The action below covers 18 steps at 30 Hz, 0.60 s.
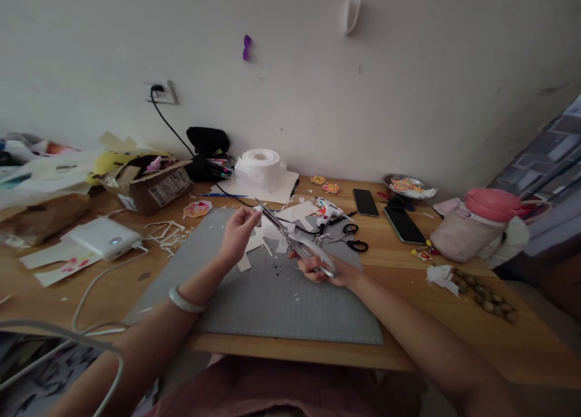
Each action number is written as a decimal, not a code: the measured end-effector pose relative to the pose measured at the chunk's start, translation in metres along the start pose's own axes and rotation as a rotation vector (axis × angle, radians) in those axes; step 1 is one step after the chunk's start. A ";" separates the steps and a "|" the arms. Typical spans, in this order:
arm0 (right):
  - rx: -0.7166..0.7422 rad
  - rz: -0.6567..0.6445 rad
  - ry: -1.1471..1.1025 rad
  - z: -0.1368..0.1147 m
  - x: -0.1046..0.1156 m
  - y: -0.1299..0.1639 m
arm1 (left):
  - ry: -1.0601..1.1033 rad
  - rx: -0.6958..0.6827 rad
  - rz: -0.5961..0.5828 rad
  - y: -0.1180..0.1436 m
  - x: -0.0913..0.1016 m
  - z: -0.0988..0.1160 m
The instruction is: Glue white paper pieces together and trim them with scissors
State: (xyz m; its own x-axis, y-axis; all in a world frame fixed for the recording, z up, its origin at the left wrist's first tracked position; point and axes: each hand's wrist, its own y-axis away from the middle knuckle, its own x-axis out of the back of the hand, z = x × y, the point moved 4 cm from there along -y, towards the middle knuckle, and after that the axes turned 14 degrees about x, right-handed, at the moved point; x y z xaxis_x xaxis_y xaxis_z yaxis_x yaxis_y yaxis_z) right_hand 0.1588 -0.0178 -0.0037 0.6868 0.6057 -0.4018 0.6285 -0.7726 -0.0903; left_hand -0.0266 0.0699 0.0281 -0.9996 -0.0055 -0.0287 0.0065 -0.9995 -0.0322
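White scrap (258,209), pinched by fingertips of the left hand (239,230) near frame centre, likely required steady support beside the silver scissors (296,241), clamped in the curled fingers of the right hand (318,270).

White roll (258,174) upright near wall (299,102). Two phones (365,202) flat near metal bowl (387,181). Cardboard box (157,191) at left, open.

cutting mat (272,308) on the counter (394,272), paper scraps (297,213) on it — held scissors (315,246) above, cardboard box (158,190) left, phones (365,202) right, paper roll (257,176) behind
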 end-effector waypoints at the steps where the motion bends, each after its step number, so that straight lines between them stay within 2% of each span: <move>1: 0.002 0.000 -0.007 0.000 -0.001 0.000 | 0.000 -0.003 -0.004 0.000 0.000 0.000; 8: -0.004 0.008 0.031 0.000 -0.001 0.000 | -0.024 -0.020 -0.061 0.000 -0.003 -0.003; 18: 0.018 -0.016 0.061 0.000 0.002 -0.002 | -0.008 0.005 -0.036 -0.002 0.000 -0.002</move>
State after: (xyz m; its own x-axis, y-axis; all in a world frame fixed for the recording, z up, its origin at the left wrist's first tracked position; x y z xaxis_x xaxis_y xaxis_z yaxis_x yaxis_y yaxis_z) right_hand 0.1593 -0.0151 -0.0048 0.6981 0.6281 -0.3437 0.6332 -0.7657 -0.1131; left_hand -0.0267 0.0717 0.0257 -0.9993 0.0305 -0.0194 -0.0300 -0.9992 -0.0277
